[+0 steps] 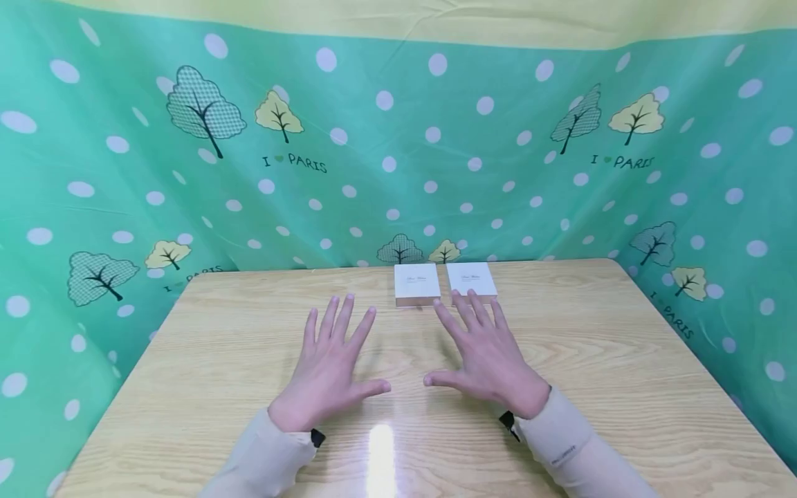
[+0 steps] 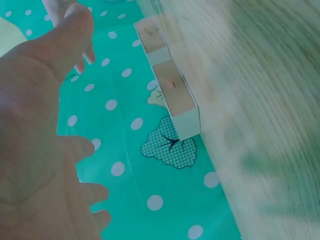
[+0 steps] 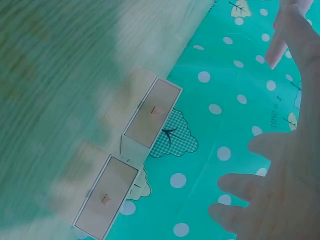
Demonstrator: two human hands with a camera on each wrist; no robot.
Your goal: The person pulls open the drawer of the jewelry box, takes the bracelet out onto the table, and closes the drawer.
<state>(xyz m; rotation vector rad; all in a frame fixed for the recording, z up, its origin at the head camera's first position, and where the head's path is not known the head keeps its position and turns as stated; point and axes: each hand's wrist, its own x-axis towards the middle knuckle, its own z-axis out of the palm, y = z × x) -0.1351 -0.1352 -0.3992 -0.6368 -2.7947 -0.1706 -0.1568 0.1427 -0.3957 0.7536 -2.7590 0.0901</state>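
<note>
Two small white boxes stand side by side at the far edge of the wooden table, the left box (image 1: 417, 282) a little apart from the right box (image 1: 471, 277). Fine print marks their white tops, and their front faces are brownish with a small tab, as both wrist views show. My left hand (image 1: 326, 377) is spread over the table, palm down, holding nothing. Likewise spread and holding nothing, my right hand (image 1: 492, 360) is nearer the boxes; its fingertips overlap the right box's front in the head view. The two thumbs point toward each other.
Behind and beside the wooden table (image 1: 249, 311) hangs a green curtain (image 1: 373, 159) with white dots, trees and lettering. It meets the table's far edge right behind the boxes. A bright light reflection lies on the near part of the tabletop.
</note>
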